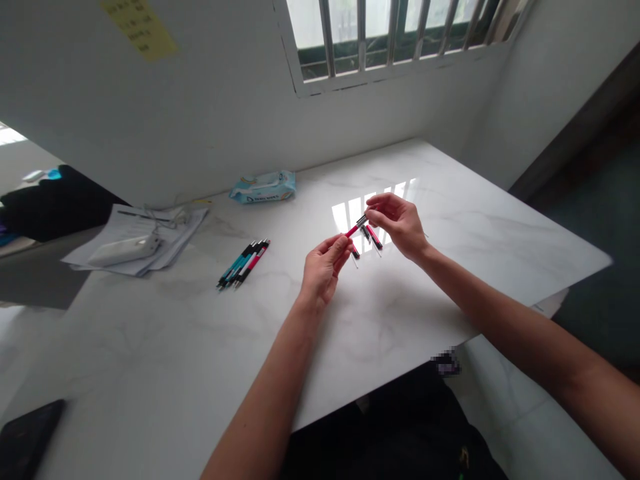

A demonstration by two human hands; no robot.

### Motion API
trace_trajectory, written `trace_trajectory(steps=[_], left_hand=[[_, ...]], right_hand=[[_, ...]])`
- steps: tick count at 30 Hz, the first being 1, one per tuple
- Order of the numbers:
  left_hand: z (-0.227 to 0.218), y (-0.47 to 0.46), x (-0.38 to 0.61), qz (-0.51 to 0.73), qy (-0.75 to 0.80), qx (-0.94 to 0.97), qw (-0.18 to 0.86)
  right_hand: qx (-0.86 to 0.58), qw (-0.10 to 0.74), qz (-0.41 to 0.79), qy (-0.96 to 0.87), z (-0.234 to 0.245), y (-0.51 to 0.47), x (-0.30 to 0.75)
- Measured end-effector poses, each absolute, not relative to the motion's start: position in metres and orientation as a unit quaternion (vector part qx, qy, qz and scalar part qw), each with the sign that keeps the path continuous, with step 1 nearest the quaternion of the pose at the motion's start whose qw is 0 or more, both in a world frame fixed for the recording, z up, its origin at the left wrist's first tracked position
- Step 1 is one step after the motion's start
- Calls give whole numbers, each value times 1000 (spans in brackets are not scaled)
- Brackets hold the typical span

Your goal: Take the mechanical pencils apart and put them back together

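Pinched between thumb and fingers of my left hand (pixel 327 268) is the pink barrel of a pen (pixel 353 230), held tilted above the table. The thumb and fingers of my right hand (pixel 397 223) are closed at the pen's upper, black-and-silver end. Just under and behind my hands lie a pink pen barrel (pixel 374 237), a dark pen part (pixel 365 233) and a thin pale piece (pixel 379 253). Another pink and black pen part (pixel 355 253) lies partly hidden by my left fingers. Left of my hands, several blue, pink and black pens (pixel 243 265) lie side by side.
A blue wipes packet (pixel 263 187) lies by the wall on the white marbled table (pixel 165 373). Papers (pixel 173 243) with a white device (pixel 125 249) and cable are at the left. A dark phone (pixel 30 437) sits at the near left. The table's right corner (pixel 603 260) juts out.
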State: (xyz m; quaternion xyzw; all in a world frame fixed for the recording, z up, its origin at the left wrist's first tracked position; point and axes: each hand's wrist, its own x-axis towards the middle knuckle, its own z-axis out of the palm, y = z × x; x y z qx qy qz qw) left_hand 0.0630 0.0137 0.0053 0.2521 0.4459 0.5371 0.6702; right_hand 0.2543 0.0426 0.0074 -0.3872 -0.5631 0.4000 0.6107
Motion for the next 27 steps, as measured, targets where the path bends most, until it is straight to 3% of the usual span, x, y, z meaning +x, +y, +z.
trace_trajectory(steps=[7, 19, 23, 27], left_hand=[[4, 9, 73, 507, 439, 218, 709], [3, 8, 67, 499, 436, 266, 700], [2, 6, 65, 488, 446, 298, 689], [4, 6, 65, 486, 447, 312, 682]], right_hand=[[-388, 588, 432, -563, 2, 46, 255], [-454, 606, 361, -544, 10, 58, 280], [-515, 581, 254, -577, 11, 66, 310], [-619, 494, 131, -596, 10, 74, 354]])
